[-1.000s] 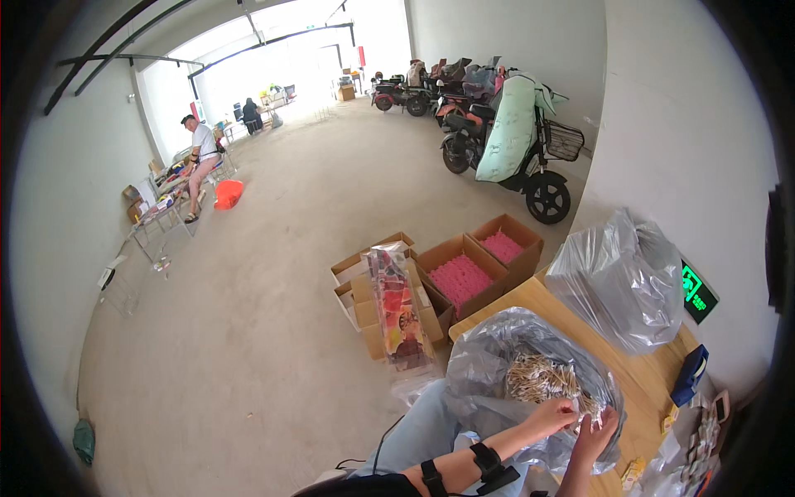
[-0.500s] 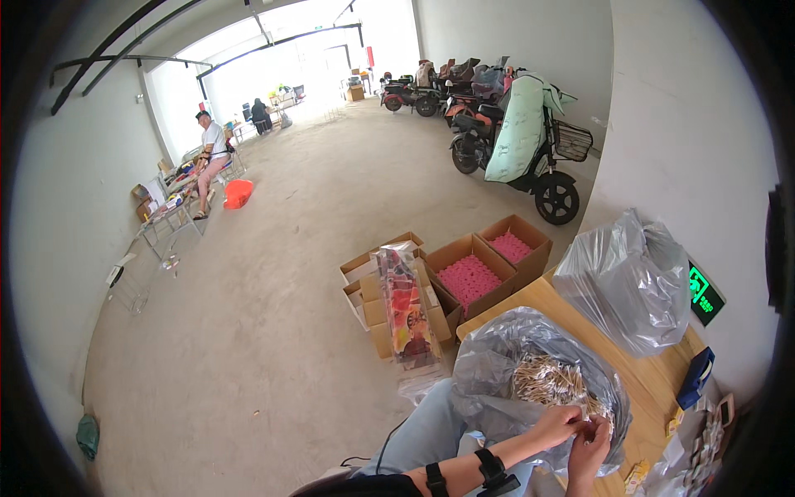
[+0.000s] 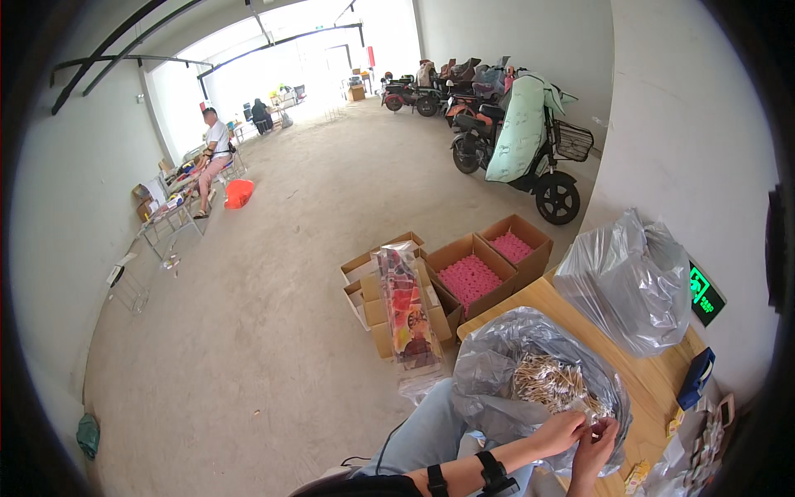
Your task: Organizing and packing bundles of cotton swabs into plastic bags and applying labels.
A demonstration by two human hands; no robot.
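Note:
A grey plastic bag (image 3: 489, 364) lies wide open on the wooden table's near end. Inside is a heap of thin wooden sticks with pale ends, which look like cotton swabs (image 3: 546, 379). Over the heap's near edge, my left hand (image 3: 563, 432) is closed, fingertips pinched, its forearm reaching in from the lower left with black straps round it. My right hand (image 3: 598, 443) is closed beside it, the fingertips of both almost meeting. Something small, whitish and partly see-through shows at the fingertips; its kind is unclear.
Another grey bag (image 3: 629, 282) stands on the wooden table (image 3: 642, 398) by the wall. Cardboard boxes with pink contents (image 3: 468, 277) sit beyond the table, next to a clear-wrapped colourful package (image 3: 406, 315). Parked scooters (image 3: 530, 149) line the right wall; a seated person (image 3: 217, 145) works far left.
Both hands have shifted slightly; the right hand has moved a little to the right, and more of the whitish piece shows. The seated person's head has turned downward.

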